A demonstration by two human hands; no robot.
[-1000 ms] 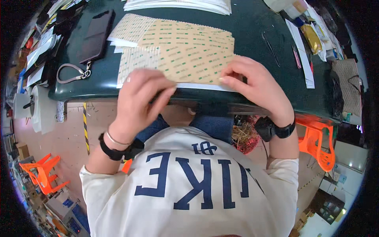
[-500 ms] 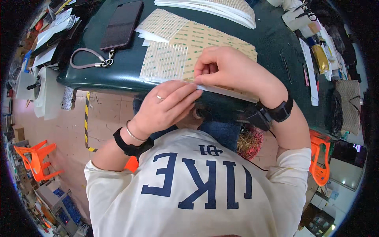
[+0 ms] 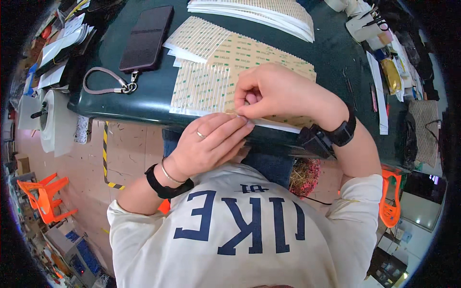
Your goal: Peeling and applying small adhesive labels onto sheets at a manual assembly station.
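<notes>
A tan adhesive sheet (image 3: pixel 261 52) with green printed marks and pale diagonal strips lies at the table's near edge. Its near side ends in a white border. My left hand (image 3: pixel 211 139) is at that border, fingers together and closed on the sheet's edge, the thumb mostly hidden below. Right beside those fingertips, my right hand (image 3: pixel 273 93) makes a pinch with thumb and forefinger at the same edge, its other fingers curled in. Whatever bit lies inside the pinch is too small to make out. A smaller striped piece (image 3: pixel 198 38) overlaps the sheet's far left corner.
A dark phone (image 3: pixel 146 38) with a grey wrist strap (image 3: pixel 103 80) lies on the dark green table (image 3: pixel 129 106) at left. Beyond the sheet is a stack of white-edged sheets (image 3: pixel 254 17). Tweezers (image 3: pixel 349 89) and a long white strip (image 3: pixel 377 91) lie at right.
The table and hands appear slightly lower in the picture. Both hands stay together at the sheet's near edge, with the right hand's pinch shifted slightly.
</notes>
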